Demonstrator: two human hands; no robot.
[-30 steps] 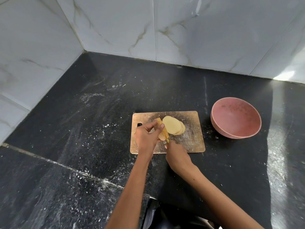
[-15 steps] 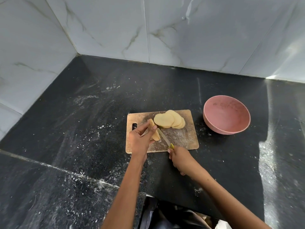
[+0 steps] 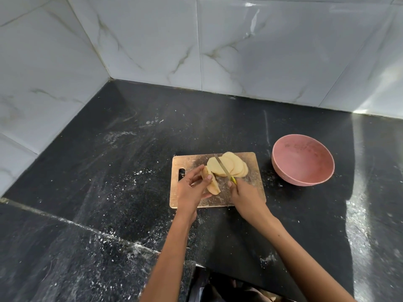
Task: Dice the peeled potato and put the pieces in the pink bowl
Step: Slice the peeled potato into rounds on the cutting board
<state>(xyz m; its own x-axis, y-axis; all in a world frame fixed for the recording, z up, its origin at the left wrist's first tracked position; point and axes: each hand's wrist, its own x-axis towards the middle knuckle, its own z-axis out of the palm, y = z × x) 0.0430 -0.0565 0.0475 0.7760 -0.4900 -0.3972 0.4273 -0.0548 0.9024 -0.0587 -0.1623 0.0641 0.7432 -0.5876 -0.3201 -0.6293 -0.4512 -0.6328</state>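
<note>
Gripping, left hand (image 3: 192, 190): I see fingers curled round potato end piece (image 3: 211, 182) on cutting board (image 3: 250, 192).
Right hand (image 3: 246, 198): clasps knife (image 3: 222, 167), blade seemingly across slices (image 3: 231, 167).
Pink bowl (image 3: 303, 159): right of board, on surface (image 3: 109, 171).

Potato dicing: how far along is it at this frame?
Done: several flat slices lie fanned on the cutting board. In hand: the left hand grips the remaining potato piece; the right hand holds the knife, its blade over the slices. Left: no cubes are visible, and the pink bowl holds no potato.
</note>
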